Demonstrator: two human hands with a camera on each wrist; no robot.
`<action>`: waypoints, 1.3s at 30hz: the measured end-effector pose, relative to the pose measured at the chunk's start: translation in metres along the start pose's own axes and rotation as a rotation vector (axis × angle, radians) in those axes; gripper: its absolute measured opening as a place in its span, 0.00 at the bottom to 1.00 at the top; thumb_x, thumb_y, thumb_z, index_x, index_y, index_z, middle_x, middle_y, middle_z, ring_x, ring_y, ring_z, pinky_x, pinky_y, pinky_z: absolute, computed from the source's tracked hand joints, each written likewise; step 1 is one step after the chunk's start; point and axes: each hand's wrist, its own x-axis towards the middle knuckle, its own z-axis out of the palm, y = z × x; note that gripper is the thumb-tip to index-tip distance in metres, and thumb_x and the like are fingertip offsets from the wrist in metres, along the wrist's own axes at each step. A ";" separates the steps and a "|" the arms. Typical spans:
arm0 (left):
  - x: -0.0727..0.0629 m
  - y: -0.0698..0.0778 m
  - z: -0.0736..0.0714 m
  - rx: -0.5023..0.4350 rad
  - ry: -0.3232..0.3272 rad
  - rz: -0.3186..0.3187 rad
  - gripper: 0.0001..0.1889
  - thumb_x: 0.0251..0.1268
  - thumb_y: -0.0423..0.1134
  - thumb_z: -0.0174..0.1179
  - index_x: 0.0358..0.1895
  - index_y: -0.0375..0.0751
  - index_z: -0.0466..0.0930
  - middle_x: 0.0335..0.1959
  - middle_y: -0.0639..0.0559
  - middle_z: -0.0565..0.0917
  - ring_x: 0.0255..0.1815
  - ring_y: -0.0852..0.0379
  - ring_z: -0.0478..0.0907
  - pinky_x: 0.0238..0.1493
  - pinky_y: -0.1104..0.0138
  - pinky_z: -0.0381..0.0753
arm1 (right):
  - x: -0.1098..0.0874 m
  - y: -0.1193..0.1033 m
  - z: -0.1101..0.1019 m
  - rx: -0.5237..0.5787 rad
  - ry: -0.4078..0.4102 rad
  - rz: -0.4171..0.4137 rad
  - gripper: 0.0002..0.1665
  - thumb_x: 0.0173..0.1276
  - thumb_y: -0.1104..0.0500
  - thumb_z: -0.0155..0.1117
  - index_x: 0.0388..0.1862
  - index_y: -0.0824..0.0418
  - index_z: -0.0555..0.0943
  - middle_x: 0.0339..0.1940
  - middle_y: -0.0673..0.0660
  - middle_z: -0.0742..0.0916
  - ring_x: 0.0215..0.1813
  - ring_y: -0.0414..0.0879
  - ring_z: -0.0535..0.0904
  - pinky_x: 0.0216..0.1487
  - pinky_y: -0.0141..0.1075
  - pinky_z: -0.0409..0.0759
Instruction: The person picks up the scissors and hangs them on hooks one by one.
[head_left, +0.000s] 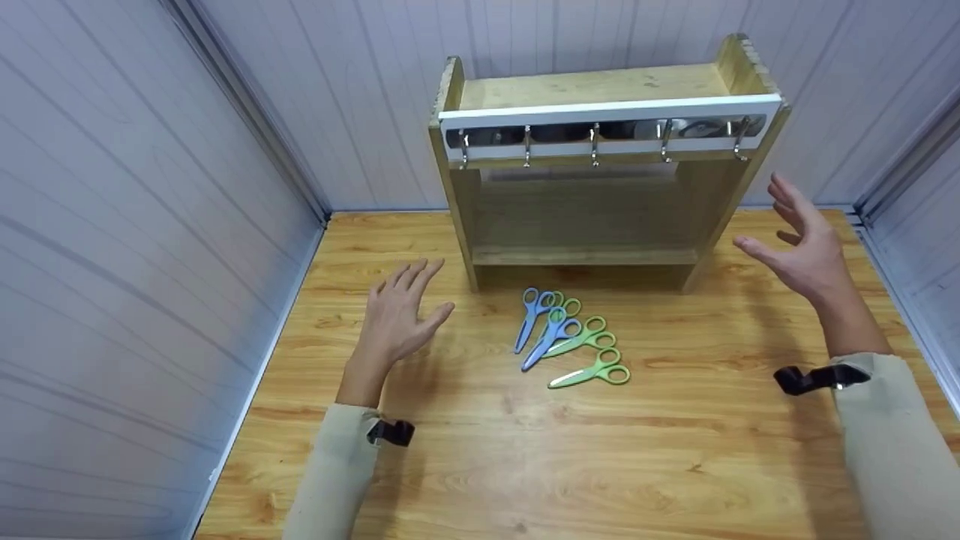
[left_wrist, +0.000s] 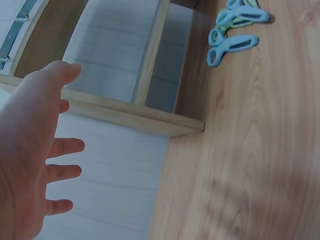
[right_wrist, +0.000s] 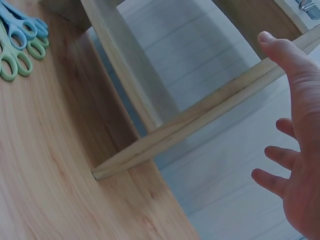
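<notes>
Several pairs of scissors lie in a loose pile in front of a wooden rack [head_left: 585,256]. Two are blue: one pair of blue scissors [head_left: 529,321] is at the left, and another pair of blue scissors [head_left: 551,341] overlaps green ones. A pair of green scissors [head_left: 600,371] lies nearest the front. My left hand [head_left: 397,315], fingers spread, hovers left of the scissors and touches nothing. To the right of the rack my right hand [head_left: 806,244] is raised, thumb apart from the fingers, holding nothing. Both wrist views show the hands beside the rack's side panels.
Along the rack's top front runs a white rail [head_left: 611,112] with several metal hooks [head_left: 595,145]. Ribbed light panels [head_left: 375,90] wall the wood-grain table [head_left: 660,465] at the back and both sides. Each wrist wears a small black camera mount [head_left: 391,432].
</notes>
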 end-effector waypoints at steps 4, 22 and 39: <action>0.002 0.003 0.006 -0.005 -0.004 -0.005 0.38 0.84 0.63 0.59 0.89 0.55 0.66 0.87 0.40 0.73 0.88 0.34 0.69 0.82 0.27 0.66 | 0.004 -0.001 0.007 0.037 0.011 0.005 0.56 0.80 0.58 0.74 0.96 0.42 0.54 0.96 0.57 0.63 0.94 0.59 0.62 0.91 0.58 0.67; 0.011 0.019 0.029 -0.015 -0.014 -0.003 0.42 0.81 0.65 0.59 0.91 0.55 0.63 0.79 0.39 0.81 0.82 0.34 0.76 0.77 0.30 0.72 | 0.022 -0.007 0.026 0.083 0.036 0.009 0.55 0.82 0.59 0.71 0.96 0.41 0.53 0.90 0.64 0.70 0.88 0.64 0.71 0.72 0.33 0.84; 0.018 0.034 0.048 -0.030 -0.049 0.006 0.42 0.81 0.65 0.58 0.90 0.52 0.64 0.76 0.39 0.84 0.78 0.34 0.78 0.72 0.37 0.74 | 0.030 -0.007 0.035 0.137 0.029 0.019 0.56 0.82 0.60 0.71 0.97 0.45 0.49 0.90 0.64 0.69 0.86 0.64 0.71 0.71 0.27 0.82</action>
